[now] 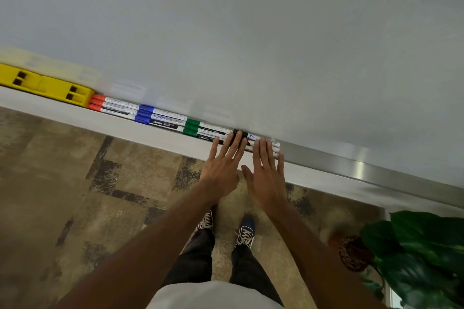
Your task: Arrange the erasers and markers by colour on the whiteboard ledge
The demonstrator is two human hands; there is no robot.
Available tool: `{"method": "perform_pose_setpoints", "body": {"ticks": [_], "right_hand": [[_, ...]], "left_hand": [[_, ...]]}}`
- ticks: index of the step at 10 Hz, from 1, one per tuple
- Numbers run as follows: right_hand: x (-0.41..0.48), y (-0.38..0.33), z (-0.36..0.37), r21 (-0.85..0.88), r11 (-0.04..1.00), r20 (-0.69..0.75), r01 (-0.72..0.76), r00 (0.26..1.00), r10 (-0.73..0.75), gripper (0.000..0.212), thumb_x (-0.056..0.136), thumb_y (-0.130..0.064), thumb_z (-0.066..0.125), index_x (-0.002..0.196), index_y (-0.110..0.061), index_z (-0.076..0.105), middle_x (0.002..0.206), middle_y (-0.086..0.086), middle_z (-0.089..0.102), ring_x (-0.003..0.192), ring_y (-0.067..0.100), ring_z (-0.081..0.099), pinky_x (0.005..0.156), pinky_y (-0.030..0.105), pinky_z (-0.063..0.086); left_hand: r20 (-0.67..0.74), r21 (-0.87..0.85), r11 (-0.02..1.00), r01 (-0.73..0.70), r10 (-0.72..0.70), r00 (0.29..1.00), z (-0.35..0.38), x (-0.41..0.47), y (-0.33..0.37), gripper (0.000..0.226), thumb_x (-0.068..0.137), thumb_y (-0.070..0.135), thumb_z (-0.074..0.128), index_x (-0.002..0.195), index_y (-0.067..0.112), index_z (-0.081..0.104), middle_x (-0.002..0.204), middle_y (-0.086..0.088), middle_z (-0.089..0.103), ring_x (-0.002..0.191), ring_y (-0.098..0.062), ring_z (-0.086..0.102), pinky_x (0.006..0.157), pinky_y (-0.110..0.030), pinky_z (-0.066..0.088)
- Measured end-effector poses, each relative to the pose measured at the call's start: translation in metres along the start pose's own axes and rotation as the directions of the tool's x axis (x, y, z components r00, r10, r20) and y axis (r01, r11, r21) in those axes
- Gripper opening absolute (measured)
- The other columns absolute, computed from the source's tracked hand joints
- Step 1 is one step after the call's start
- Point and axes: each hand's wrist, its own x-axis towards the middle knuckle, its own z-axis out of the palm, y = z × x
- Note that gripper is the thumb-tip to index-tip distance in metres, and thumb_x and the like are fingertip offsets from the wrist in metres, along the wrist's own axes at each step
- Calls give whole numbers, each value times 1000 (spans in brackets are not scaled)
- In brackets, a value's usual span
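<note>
On the whiteboard ledge (351, 170) lie, from left to right, two yellow erasers (45, 84), red-capped markers (110, 105), blue-capped markers (158, 118), green-capped markers (200, 129) and black-capped markers (251, 137). My left hand (222, 165) is flat with fingers spread, and its fingertips rest on the black caps. My right hand (267, 173) is flat too, with its fingers lying over the white barrels of the black markers. Neither hand grips anything.
The white board (251, 32) fills the upper part of the view. A potted plant (414, 253) stands on the floor at the lower right. Patterned carpet (75, 183) and my shoes are below the ledge.
</note>
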Motion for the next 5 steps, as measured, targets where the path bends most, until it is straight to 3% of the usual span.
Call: {"method": "perform_pose_setpoints", "body": {"ticks": [3, 4, 5], "right_hand": [[-1, -7, -6, 14, 1000, -16, -23, 1000, 24, 67, 103, -52, 19, 156, -13, 5, 165, 8, 0, 152, 22, -6, 122, 53, 7], [-3, -13, -19, 29, 999, -70, -17, 997, 19, 64, 104, -49, 21, 157, -15, 6, 165, 8, 0, 152, 22, -6, 122, 52, 7], [-7, -24, -36, 39, 999, -152, 3, 988, 3, 62, 105, -46, 24, 157, -15, 6, 165, 6, -1, 152, 21, -7, 122, 52, 7]], "left_hand": [[8, -29, 998, -60, 60, 998, -9, -3, -16, 99, 89, 25, 52, 156, 17, -20, 164, -9, -27, 150, -26, -26, 121, -56, -11], [-55, -33, 997, -64, 63, 997, -17, -9, -27, 91, 97, 36, 50, 157, 17, -15, 166, -11, -20, 152, -28, -20, 123, -54, -8], [-224, -46, 998, -40, 29, 974, -28, -22, -37, 76, 103, 47, 34, 159, 18, -8, 167, -11, -14, 153, -27, -15, 124, -51, -5]]}}
